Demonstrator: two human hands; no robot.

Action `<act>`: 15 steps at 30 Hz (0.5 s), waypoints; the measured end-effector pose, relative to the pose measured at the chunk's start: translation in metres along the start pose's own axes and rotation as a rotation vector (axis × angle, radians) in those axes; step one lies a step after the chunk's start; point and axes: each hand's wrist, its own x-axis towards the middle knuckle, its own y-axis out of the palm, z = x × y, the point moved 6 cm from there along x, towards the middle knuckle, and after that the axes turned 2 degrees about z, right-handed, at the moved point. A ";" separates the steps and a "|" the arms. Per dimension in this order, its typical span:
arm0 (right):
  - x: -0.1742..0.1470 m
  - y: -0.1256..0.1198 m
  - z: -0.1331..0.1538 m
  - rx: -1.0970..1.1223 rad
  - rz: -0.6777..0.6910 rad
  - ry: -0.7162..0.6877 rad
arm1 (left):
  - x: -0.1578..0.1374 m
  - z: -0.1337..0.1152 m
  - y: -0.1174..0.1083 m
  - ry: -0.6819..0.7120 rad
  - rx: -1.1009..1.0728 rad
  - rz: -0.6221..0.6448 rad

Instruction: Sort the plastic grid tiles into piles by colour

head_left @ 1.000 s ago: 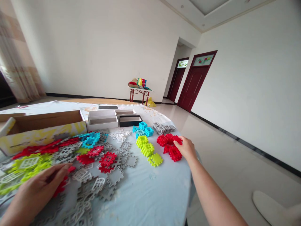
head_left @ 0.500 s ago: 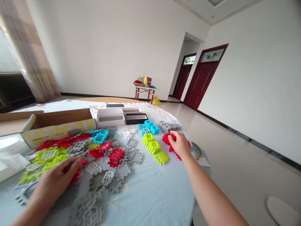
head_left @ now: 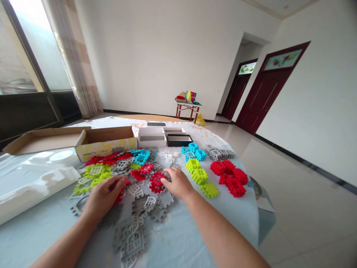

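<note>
My left hand (head_left: 104,196) is closed at the left of the loose pile, fingers pinched at a red interlocking plastic building piece (head_left: 119,196) that they partly cover. My right hand (head_left: 179,182) hovers at the pile's right side, thumb and fingers apart, the thumb close to a red square building piece (head_left: 157,179). I cannot tell whether it touches. Around the hands lie grey pieces (head_left: 134,240), lime-green pieces (head_left: 97,172), blue pieces (head_left: 142,157) and white window-shaped pieces (head_left: 150,202).
Sorted groups lie to the right: red (head_left: 230,176), lime (head_left: 199,175), blue (head_left: 193,150), grey (head_left: 219,152). Behind the pile stand an open cardboard box (head_left: 107,149), small white trays (head_left: 152,140) and a black tray (head_left: 180,140). White foam packing (head_left: 39,190) lies left.
My right hand has moved left from the sorted red group to the loose pile, leaving that group uncovered. My left hand stays at the same red piece. The view has turned left.
</note>
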 end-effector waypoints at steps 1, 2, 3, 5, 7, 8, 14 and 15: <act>0.001 0.006 0.000 -0.028 0.007 0.012 | 0.000 -0.001 0.000 0.006 -0.005 -0.005; 0.002 0.011 -0.001 -0.053 0.013 0.025 | 0.000 -0.001 0.000 0.011 -0.010 -0.008; 0.002 0.016 -0.003 -0.070 0.018 0.036 | 0.000 -0.002 -0.001 0.016 -0.013 -0.009; 0.002 0.021 -0.004 -0.081 0.020 0.043 | 0.001 -0.004 -0.001 0.026 -0.007 -0.003; 0.000 0.023 -0.005 -0.067 0.006 0.037 | 0.001 -0.005 -0.001 0.032 0.011 0.009; 0.000 0.022 -0.005 -0.053 -0.007 0.031 | 0.001 -0.004 0.000 0.034 0.020 0.016; -0.003 0.015 0.002 0.040 -0.072 -0.028 | 0.005 0.005 0.003 0.042 0.013 0.014; -0.004 0.013 0.004 0.053 -0.077 -0.039 | 0.006 0.006 0.004 0.041 0.015 0.016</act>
